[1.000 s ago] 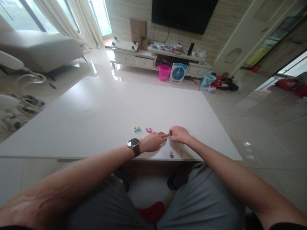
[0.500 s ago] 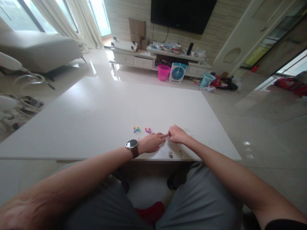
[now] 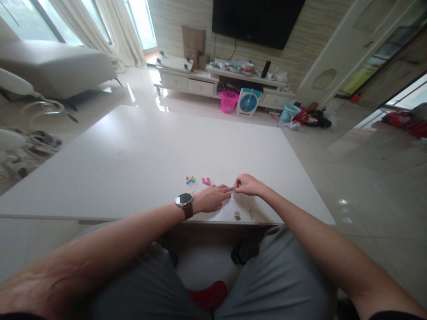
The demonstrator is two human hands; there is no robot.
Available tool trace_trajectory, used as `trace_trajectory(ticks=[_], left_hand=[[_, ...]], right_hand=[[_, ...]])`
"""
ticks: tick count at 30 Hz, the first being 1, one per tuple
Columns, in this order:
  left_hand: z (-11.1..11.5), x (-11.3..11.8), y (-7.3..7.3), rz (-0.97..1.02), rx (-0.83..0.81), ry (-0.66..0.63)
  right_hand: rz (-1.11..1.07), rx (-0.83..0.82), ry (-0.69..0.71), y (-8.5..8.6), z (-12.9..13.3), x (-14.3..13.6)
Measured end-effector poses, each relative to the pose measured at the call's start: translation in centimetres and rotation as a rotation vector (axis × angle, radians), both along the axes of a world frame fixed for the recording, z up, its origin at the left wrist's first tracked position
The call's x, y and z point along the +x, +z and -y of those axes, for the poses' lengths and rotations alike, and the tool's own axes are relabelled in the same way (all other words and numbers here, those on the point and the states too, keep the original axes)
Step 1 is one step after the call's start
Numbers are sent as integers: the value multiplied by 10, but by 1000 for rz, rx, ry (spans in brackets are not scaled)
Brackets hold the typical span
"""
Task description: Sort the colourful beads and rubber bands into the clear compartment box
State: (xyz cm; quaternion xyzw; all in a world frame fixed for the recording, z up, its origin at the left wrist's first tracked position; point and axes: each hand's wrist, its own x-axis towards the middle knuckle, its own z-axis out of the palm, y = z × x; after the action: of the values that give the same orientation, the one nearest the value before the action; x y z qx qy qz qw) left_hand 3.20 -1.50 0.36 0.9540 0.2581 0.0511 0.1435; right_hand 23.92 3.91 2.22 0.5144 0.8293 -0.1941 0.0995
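Landmark: the yellow-and-blue figure [image 3: 237, 216] on the white table [image 3: 187, 142]. Beyond it, we note our right hand [image 3: 247, 185], fingertips pinched together, on what we cannot tell. Beyond-left, our left hand [image 3: 211, 198], fingers extended; farther left, multicoloured pieces [image 3: 192, 180].

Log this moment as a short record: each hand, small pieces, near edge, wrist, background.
Left hand: palm down on the table
Right hand: curled, close by the left; anything in its grip is too small to tell
Small pieces: multicoloured bits and, right of them, pink bits
Near edge: yellow-and-blue figure
Left wrist: watch
Background: TV, pink basket, fan
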Motion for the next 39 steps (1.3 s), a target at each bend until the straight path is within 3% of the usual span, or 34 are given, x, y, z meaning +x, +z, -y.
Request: trace_trajectory(ticks=[3,8,12,16,20,25,28,32,39], left_hand=[[-2,-2,1,108,-57,58],[-16,-7,2,526,-378,397],[-30,-13,7,670,-538,402],[-42,-29,20,583,-622,359],[-49,-61,32,243,-561,296],[-46,-89,28,-112,-478,311],[-42,-90,24,-147,-356,325],[-40,-82,31,-97,-194,353],[-34,-74,37,-80,-192,284]], right_hand=[[-85,50,7,7,-3,-1],[-430,180,40,16,3,-12],[-591,150,37,19,9,-20],[-687,116,21,20,8,-23],[-702,153,51,17,2,-19],[-628,191,73,15,1,-11],[-593,217,84,18,-2,-7],[-485,271,53,22,-15,7],[-237,143,-34,6,-29,40]])
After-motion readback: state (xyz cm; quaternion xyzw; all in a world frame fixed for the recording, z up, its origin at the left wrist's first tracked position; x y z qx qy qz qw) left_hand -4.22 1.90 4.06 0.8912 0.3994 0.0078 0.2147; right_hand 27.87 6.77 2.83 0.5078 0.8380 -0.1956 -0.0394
